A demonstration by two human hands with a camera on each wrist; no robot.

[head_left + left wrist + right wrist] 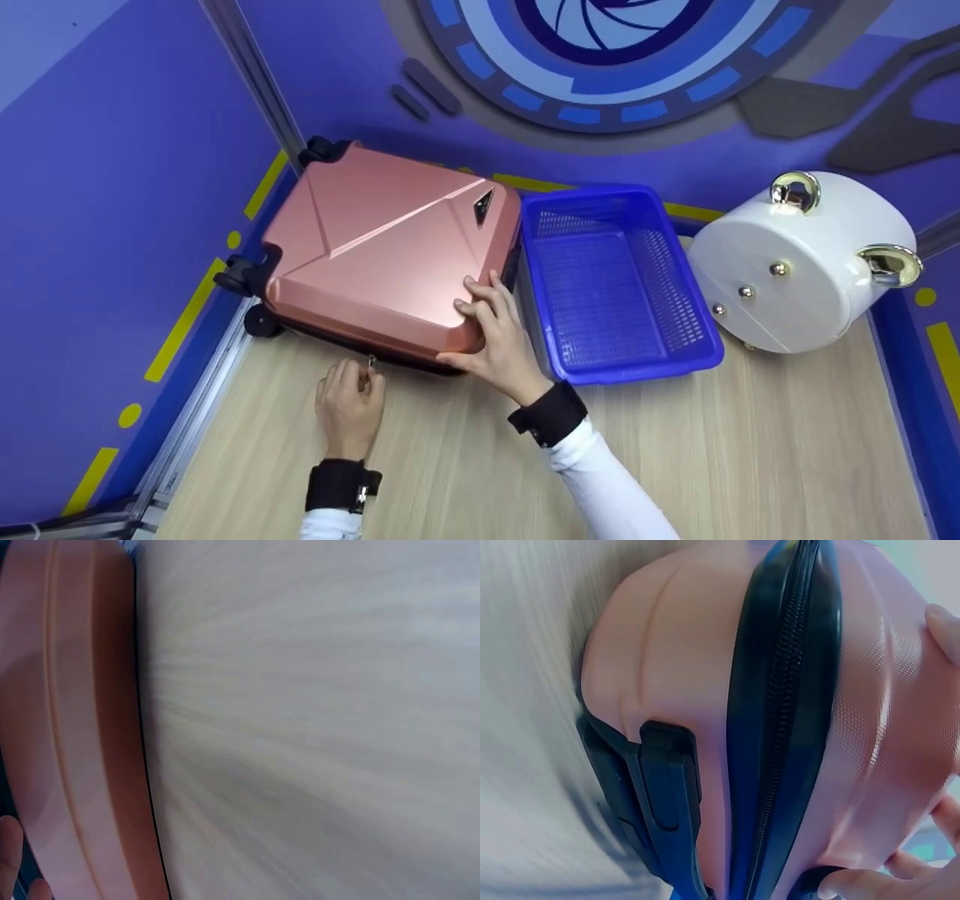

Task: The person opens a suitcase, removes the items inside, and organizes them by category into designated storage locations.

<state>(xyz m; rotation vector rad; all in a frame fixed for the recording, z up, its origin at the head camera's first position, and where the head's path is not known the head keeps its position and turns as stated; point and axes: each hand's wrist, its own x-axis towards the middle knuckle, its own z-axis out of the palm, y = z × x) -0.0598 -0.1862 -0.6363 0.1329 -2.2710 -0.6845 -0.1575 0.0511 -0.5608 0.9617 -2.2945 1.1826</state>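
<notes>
A rose-pink hard-shell suitcase point(390, 232) lies flat on the table, its wheels to the left. My left hand point(350, 405) is at its near side, pinching the small metal zipper pull point(371, 361) between thumb and bent fingers. At the near right corner, my right hand point(499, 341) grips the shell, thumb on the near edge and fingers bent over the top. The right wrist view shows the black zipper band point(784, 697) closed along the suitcase's side, with a black handle point(667, 787) below the band on the shell.
Right beside the suitcase stands a blue plastic basket point(634, 364). Farther right, a white drum-shaped stool or box point(780, 292) with gold fittings lies on its side. Purple-blue printed walls point(150, 187) enclose the wood-grain table point(480, 465) at the back and sides.
</notes>
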